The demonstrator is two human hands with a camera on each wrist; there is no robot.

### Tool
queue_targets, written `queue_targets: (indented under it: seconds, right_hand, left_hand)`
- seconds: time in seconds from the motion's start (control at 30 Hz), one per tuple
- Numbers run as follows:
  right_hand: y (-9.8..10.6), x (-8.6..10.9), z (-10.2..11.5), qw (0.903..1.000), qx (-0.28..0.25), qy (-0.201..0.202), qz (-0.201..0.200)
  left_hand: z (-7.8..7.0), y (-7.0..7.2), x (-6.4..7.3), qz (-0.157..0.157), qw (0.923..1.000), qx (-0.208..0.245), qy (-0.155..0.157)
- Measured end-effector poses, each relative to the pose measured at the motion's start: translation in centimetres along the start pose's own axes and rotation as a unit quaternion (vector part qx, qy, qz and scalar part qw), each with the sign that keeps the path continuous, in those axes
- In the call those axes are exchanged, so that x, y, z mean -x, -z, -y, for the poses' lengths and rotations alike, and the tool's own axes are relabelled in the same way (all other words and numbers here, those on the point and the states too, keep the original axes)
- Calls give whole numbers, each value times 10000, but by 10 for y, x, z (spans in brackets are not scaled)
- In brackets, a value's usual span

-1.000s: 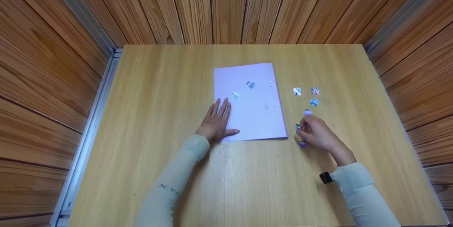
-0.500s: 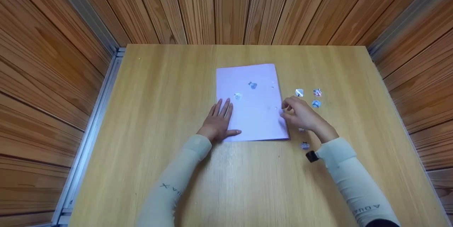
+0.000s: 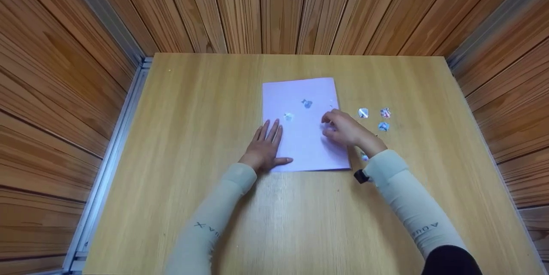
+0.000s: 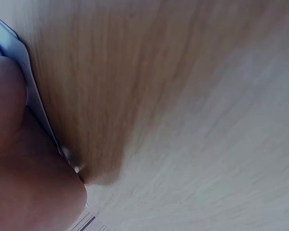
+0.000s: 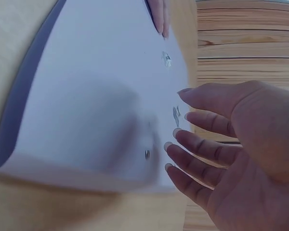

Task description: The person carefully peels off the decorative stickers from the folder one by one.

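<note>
A lilac folder (image 3: 300, 148) lies on the table. On it are a blue bow-like sticker (image 3: 306, 103) and a paler sticker (image 3: 288, 116). My left hand (image 3: 263, 149) rests flat on its lower left part, fingers spread. Over the folder's right side hovers my right hand (image 3: 343, 128). In the right wrist view, the fingers of that hand (image 5: 236, 144) are loosely bent, thumb and forefinger apart, with nothing visible between them. In the left wrist view only part of the left hand (image 4: 29, 187) shows, at the folder's edge.
Right of the folder lie loose shiny stickers: a whitish one (image 3: 363, 113), a reddish-blue one (image 3: 385, 113) and a blue one (image 3: 384, 126). Another sticker (image 3: 364, 156) peeks out beside the right wrist. Wood-panelled walls (image 3: 279, 9) enclose the table (image 3: 206, 107).
My right hand has left the loose stickers on the right and moved left and slightly away, over the folder. The left hand stays in place on the folder.
</note>
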State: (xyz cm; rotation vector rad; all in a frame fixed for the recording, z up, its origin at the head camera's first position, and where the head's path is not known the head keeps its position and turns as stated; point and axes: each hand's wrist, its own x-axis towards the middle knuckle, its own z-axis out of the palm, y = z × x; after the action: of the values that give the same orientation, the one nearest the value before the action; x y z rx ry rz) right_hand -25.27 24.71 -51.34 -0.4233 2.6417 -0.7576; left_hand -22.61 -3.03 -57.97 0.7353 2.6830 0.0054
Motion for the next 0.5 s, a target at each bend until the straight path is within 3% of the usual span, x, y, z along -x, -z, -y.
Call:
queue_targets:
  seconds: [0.23, 0.5]
  right_hand:
    - [-8, -21, 10, 9995, 225, 0, 223]
    - [-16, -42, 18, 9994, 233, 132, 220]
  left_hand:
    - [-1, 5, 7, -125, 9999, -72, -21]
    - [-1, 5, 2, 99, 9998, -155, 47]
